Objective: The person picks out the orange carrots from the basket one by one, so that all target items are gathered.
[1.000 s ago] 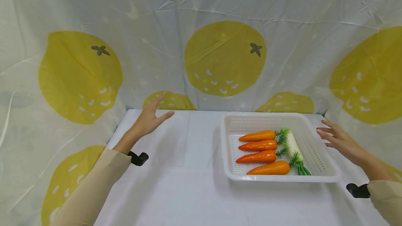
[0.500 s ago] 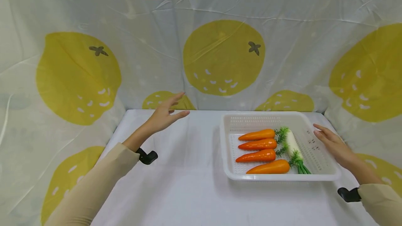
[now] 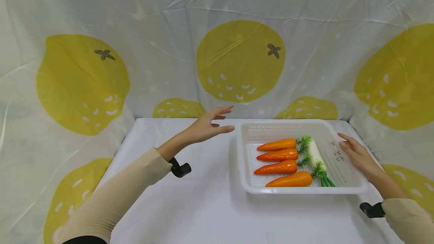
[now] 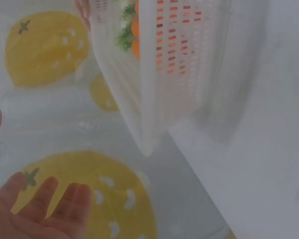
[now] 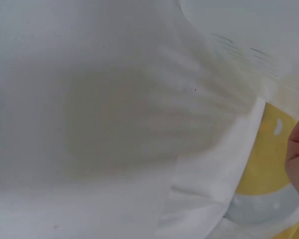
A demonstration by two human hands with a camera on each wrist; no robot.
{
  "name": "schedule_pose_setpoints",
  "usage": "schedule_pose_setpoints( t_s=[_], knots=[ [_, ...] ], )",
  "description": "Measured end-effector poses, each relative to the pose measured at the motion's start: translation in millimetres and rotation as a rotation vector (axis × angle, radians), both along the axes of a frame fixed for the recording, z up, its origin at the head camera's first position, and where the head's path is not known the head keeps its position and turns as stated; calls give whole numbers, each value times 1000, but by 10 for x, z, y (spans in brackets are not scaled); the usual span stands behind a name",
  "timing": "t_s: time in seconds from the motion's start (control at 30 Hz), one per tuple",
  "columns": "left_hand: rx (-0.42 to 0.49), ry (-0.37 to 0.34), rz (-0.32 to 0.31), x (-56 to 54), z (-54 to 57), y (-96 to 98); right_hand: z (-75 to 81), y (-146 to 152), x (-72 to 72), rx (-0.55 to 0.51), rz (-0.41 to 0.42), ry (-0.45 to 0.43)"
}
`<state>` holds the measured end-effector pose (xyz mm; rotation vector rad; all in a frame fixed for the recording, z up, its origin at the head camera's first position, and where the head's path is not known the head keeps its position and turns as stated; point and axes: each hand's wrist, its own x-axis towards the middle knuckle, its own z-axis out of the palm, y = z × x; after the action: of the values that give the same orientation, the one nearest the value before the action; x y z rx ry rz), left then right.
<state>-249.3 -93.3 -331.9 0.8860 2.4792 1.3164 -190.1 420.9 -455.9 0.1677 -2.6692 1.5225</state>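
A white perforated plastic basket [image 3: 245, 161] stands on the table's right half. Several orange carrots [image 3: 278, 155] with green tops lie in it in a column, and beside them a white radish [image 3: 315, 155] with green leaves. My left hand [image 3: 205, 126] hovers just short of the basket's left rim, fingers spread and holding nothing. The left wrist view shows its fingers [image 4: 70, 204] apart from the basket wall. On the other side, my right hand [image 3: 359, 157] is at the right rim, fingertips overlapping it, fingers fairly straight.
A white cloth covers the table [image 3: 203, 206]. Behind and beside it hangs a pale curtain [image 3: 162, 48] printed with large yellow lemons. Each wrist carries a black camera mount [image 3: 181, 169], below beige sleeves.
My left hand has moved right across the table toward the basket's left rim. The right hand has moved a little left onto the right rim. The basket and vegetables stay put.
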Motion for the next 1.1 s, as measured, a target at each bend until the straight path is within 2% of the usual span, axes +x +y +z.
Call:
schedule_pose_setpoints(
  t_s=[0.33,0.63,0.87,1.1],
  knots=[
    [7,-71,-166,-24,-65,549,-23,36,-9,-74,1,-8],
    [7,-179,-305,-70,-159,1013,-24,39,-25,-18,-34,-28],
    [30,-290,-346,-104,-288,1316,-22,43,-37,-18,-46,-41],
    [81,-368,-387,-118,-438,1569,-39,43,-38,-4,-62,-40]
  ],
)
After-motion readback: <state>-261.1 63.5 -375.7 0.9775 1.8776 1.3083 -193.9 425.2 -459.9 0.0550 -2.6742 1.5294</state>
